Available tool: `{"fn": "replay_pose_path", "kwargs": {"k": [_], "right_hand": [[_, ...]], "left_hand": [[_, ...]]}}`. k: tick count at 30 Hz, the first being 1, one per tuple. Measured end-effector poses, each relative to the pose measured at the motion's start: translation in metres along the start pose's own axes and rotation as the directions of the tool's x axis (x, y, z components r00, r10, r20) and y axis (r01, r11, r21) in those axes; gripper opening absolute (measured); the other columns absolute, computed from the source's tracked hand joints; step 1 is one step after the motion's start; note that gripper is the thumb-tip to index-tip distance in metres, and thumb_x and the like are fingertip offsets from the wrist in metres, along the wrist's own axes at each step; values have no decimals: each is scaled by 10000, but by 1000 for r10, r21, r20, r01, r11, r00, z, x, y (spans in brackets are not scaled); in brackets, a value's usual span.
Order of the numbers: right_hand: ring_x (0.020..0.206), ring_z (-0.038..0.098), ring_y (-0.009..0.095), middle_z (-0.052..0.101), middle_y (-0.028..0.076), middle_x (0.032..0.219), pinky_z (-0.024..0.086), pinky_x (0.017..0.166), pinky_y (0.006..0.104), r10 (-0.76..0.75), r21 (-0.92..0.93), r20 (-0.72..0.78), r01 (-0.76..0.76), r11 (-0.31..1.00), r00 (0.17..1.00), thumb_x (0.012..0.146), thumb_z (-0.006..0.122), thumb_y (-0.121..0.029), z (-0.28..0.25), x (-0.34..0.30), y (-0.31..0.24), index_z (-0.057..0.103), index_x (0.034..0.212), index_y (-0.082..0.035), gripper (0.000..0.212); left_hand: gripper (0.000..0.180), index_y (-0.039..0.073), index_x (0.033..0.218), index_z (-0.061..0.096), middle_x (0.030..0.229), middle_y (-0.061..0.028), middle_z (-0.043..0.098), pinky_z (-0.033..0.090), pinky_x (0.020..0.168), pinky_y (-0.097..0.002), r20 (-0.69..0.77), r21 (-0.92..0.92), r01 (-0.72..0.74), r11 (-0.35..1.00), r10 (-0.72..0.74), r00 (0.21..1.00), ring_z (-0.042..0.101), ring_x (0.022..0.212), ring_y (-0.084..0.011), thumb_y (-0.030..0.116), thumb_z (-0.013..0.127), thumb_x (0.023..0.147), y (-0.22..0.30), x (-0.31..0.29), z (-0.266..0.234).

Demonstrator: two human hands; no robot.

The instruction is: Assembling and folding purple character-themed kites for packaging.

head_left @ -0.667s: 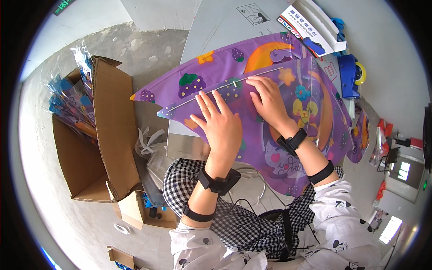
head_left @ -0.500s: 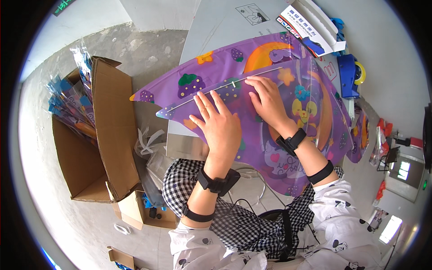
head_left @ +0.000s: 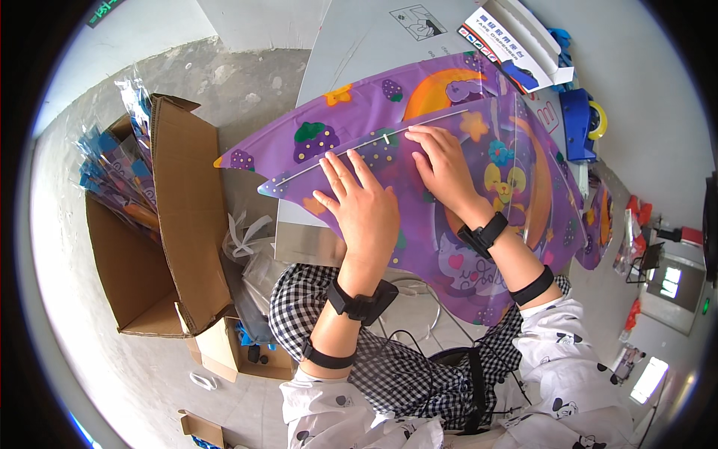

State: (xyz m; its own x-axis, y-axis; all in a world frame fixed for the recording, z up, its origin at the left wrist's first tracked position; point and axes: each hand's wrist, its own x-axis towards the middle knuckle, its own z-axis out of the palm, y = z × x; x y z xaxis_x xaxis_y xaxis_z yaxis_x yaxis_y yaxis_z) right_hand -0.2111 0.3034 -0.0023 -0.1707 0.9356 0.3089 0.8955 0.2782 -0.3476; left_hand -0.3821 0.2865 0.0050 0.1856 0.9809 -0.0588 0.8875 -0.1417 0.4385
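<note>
Nil mvmt; fingers (head_left: 365,173) on purple sheet (head_left: 422,251), nr edge

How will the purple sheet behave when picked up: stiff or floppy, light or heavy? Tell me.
The purple sheet is probably floppy and light for its size, as it looks thin and partly see-through. Its near part reaches past the table, so it may sag when lifted. The straight white rod may stiffen one strip.

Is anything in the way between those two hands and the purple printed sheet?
Nothing visible. The left hand and right hand appear to rest directly on the purple sheet, fingertips near its thin white rod. The blue tape dispenser sits off right.
</note>
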Motion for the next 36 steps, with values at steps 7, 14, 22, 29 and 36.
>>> {"fn": "replay_pose_path", "kwargs": {"k": [7,14,22,29,36], "right_hand": [[1097,550,269,590,74,1151,425,938,407,-2,-4,-3,2,1000,1000,829,610,-31,0,1,0,579,1126,-51,299],[1098,549,269,587,75,1152,425,939,407,6,4,-7,-6,1000,1000,824,612,-28,1,0,0,576,1134,-53,314],[1122,544,281,573,89,1176,425,940,417,11,1,-19,-11,1000,1000,811,628,-25,-6,-2,-3,566,1155,-56,351],[1157,528,317,557,98,1246,414,979,412,141,49,29,-143,989,990,842,633,-35,-70,-40,-1,567,1185,-78,352],[1025,622,217,662,96,1099,480,891,344,646,383,-349,-526,759,678,897,669,-194,-195,-119,173,621,1123,-25,287]], "left_hand": [[788,-88,1443,259,1490,-366,197,266,1027,-707,7,3,4,1000,-4,1000,143,1437,-469,235,664,849,-1,0,0],[780,-85,1442,263,1494,-359,202,270,1027,-704,-2,-1,-2,1000,2,1000,147,1439,-462,233,660,851,-1,0,-2],[770,-61,1444,286,1508,-303,247,273,1062,-656,-15,34,8,999,-7,1000,191,1441,-419,247,658,843,2,0,-8],[557,-22,1367,418,1437,-243,412,370,1072,-450,-209,-212,-283,935,239,948,418,1315,-391,117,622,868,17,4,-14],[338,24,1184,604,1294,-151,576,514,892,-389,-282,-404,-537,740,458,843,604,1109,-337,-20,597,849,73,-14,-22]]}}
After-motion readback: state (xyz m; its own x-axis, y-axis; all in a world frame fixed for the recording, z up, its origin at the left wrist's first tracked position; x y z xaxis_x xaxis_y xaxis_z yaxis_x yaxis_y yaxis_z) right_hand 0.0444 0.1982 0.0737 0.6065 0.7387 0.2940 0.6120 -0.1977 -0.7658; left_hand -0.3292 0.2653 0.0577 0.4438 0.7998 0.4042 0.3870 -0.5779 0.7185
